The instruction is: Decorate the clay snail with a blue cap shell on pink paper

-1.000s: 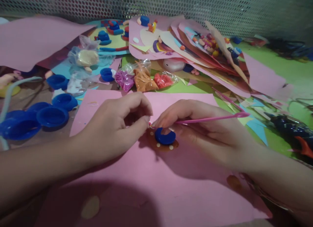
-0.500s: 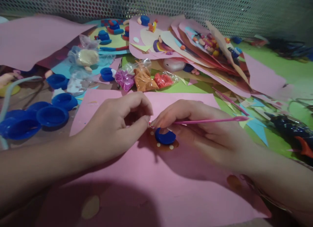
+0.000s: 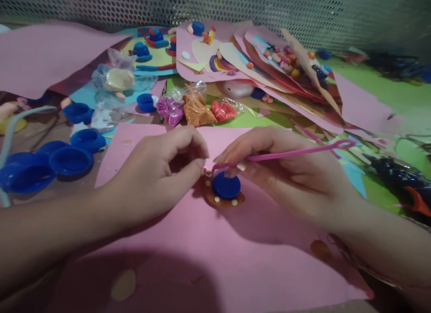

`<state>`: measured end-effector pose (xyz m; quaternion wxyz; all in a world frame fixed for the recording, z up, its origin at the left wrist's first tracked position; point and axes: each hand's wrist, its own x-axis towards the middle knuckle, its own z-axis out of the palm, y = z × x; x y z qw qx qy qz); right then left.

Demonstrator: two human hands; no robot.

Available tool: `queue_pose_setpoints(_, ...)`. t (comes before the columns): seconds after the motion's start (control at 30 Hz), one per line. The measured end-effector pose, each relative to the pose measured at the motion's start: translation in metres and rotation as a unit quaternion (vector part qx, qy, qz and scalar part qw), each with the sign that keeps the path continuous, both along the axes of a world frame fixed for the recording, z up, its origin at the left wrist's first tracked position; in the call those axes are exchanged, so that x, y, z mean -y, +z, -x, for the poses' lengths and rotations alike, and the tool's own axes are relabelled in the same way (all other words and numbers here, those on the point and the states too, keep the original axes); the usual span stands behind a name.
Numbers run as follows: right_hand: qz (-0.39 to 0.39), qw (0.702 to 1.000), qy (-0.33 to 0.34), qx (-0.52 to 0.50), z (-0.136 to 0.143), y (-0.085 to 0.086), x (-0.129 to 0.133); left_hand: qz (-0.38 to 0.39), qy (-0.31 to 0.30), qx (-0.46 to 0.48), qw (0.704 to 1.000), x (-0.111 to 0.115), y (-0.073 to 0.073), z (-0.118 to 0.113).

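A round blue clay disc [image 3: 226, 185] sits on a brown clay base with small cream dots, stuck to a pink paper sheet [image 3: 188, 250]. My right hand [image 3: 289, 174] grips a thin pink modelling stick [image 3: 296, 153], its tip near the disc's upper left edge. My left hand [image 3: 158, 176] is curled with thumb and forefinger pinched together just left of the disc; what they pinch is too small to tell.
Several blue caps [image 3: 69, 159] lie at the left. Small bags of purple, orange and red clay [image 3: 197, 110] sit behind the pink sheet. Finished paper-and-clay pictures [image 3: 269, 66] are piled at the back. A dark glue gun [image 3: 400, 178] lies at the right, below a metal mesh wall.
My right hand has lifted slightly and tilted the pink stick upward, uncovering more of the blue disc. My left hand has stayed in place.
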<state>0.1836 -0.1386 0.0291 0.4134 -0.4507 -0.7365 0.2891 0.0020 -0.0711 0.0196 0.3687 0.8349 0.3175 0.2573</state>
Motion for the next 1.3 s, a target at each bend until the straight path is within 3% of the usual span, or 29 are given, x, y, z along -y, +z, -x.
queue_pose_setpoints(0.27,-0.033,0.997,-0.060,-0.020,-0.005,-0.002,0.000,-0.036,0.026,-0.017,0.999,-0.001,-0.001,0.001)
queue_pose_setpoints(0.5,-0.048,0.998,-0.037,-0.002,-0.004,-0.002,-0.002,0.050,0.034,0.025,0.998,0.000,0.002,-0.002)
queue_pose_setpoints(0.67,0.019,0.992,-0.074,-0.098,-0.003,0.000,-0.005,0.089,0.069,0.110,0.988,-0.002,0.002,-0.002)
queue_pose_setpoints(0.8,0.054,0.980,-0.108,-0.159,-0.001,0.000,-0.009,0.085,0.075,0.105,0.988,-0.003,0.000,0.000)
queue_pose_setpoints(1.07,0.061,0.978,-0.056,-0.190,0.003,-0.001,-0.008,0.092,0.074,0.066,0.991,0.000,0.002,0.002)
queue_pose_setpoints(1.3,0.026,0.989,-0.056,-0.137,0.004,0.002,-0.005,0.102,0.062,0.059,0.991,0.001,0.004,0.001)
